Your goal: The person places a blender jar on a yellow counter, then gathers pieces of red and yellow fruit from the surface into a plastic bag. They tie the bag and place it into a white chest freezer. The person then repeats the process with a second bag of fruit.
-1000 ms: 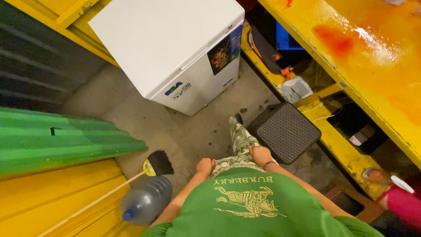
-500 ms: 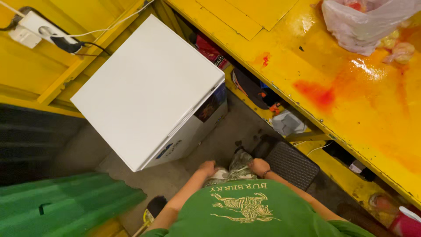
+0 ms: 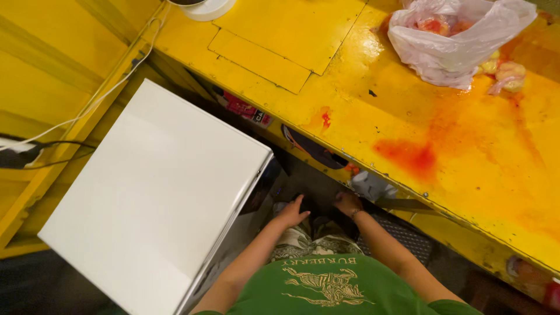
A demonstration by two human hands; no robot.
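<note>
Both hands hang low and empty, left hand (image 3: 293, 211) fingers spread by the white freezer (image 3: 157, 192), right hand (image 3: 347, 203) loosely curled under the counter (image 3: 408, 116); freezer looks heavy, rigid, smooth-sided, best gripped at lid edge.

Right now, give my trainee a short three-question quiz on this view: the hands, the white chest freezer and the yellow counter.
1. True or false: the left hand rests flat on the closed lid of the white box-shaped chest freezer.
2. Which lies on the stained yellow metal counter at top right? A) translucent white plastic bag B) green bucket C) folded towel
3. Fill in: the right hand sits just under the counter's ____ edge.

Key:
1. False; it hangs open-fingered in the gap beside the freezer, over the person's knee.
2. A, the translucent white plastic bag.
3. Front.
</note>
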